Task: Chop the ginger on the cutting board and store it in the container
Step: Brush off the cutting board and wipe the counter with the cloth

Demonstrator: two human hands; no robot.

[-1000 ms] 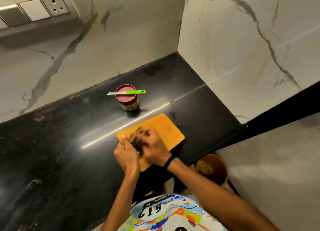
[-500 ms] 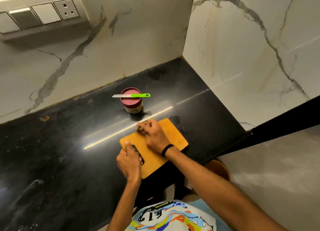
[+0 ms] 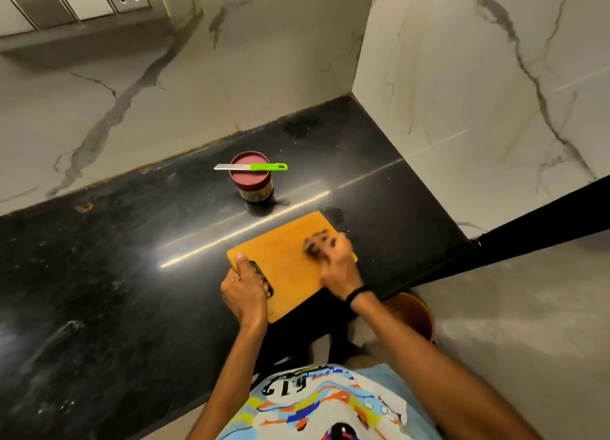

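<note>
Right hand (image 3: pixel 336 264) has slid from the cutting board's (image 3: pixel 287 274) far-left edge to its far-right corner, while the left hand (image 3: pixel 246 288) stays at the handle end. Ginger (image 3: pixel 316 240) is a blurred brown-grey lump on that corner. Right fingers curl over it, but blur hides any pinch. Left thumb lies atop the board, fingers curled round its handle slot. Beyond the board stands the red-lidded container (image 3: pixel 254 192), with a green-handled knife (image 3: pixel 251 166) across its lid.
</note>
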